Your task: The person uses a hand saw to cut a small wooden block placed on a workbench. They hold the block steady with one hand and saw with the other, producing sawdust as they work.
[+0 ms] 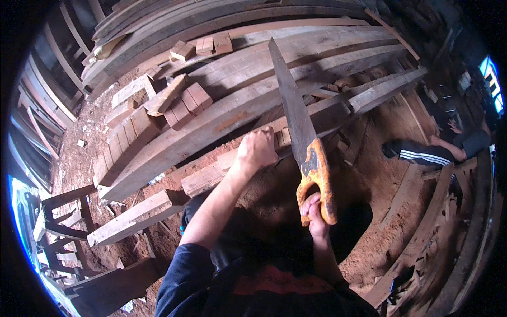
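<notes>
My right hand (315, 214) is closed round the worn yellow-orange handle of a handsaw (296, 100). Its long grey blade points away from me and passes over the far side of a narrow wooden beam (203, 178). Just left of the blade, my left hand (257, 149) grips that beam with curled fingers; the fingertips are partly hidden. Whether the saw's teeth touch the wood I cannot tell.
Thick planks (232, 113) lie beyond my hands, with cut wooden blocks (189, 103) on them. At the left a short timber (137, 214) juts out. Another person (443, 150) sits at the right among loose boards. Reddish sawdust (369, 185) covers the ground.
</notes>
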